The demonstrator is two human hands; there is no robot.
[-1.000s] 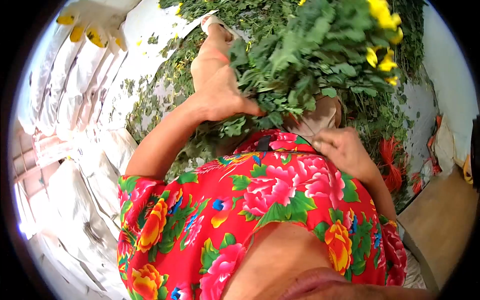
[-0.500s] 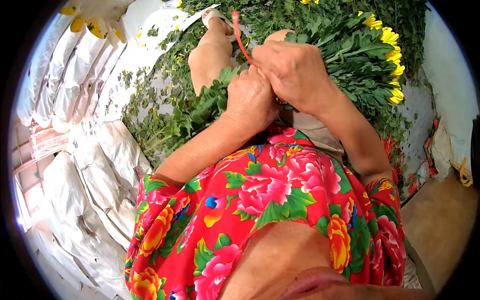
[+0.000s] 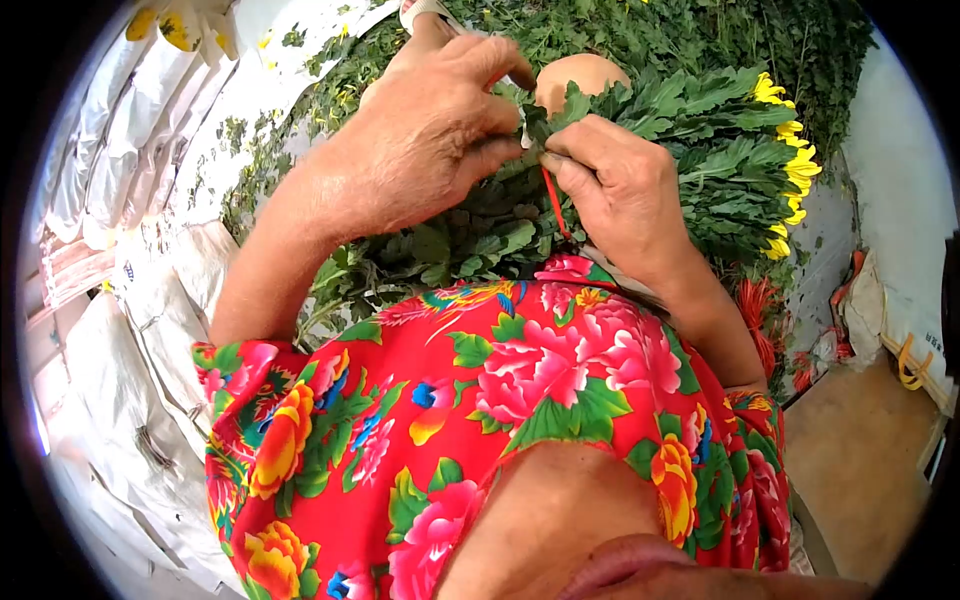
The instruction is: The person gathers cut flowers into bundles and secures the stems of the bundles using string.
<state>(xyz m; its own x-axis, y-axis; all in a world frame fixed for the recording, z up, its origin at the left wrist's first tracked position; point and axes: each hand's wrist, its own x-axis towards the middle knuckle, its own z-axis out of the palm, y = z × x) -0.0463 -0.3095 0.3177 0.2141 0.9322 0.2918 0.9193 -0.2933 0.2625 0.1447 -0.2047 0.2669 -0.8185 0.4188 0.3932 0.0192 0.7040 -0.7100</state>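
A bunch of yellow flowers [image 3: 725,150] with dense green leaves lies across my lap, its blooms to the right. My right hand [image 3: 625,185] pinches a red tie [image 3: 556,205] at the stems; the tie hangs down toward my red floral clothing. To the left, my left hand [image 3: 440,125] is raised over the stem end with its fingers apart and bent, close to the leaves. I see nothing held in it. The lower stems and leaves [image 3: 430,250] spread under my left forearm.
White wrapped bundles [image 3: 150,130] with yellow tops lean at the upper left, and more white wrapped bundles [image 3: 130,370] lie below them. Loose leaves [image 3: 640,35] cover the floor ahead. Red ties [image 3: 757,315] and a white bag with a yellow handle [image 3: 915,330] are at the right.
Both hands were together at the stems, with the red tie sticking up. My left hand has come away up and left with its fingers spread; the tie now hangs below my right hand.
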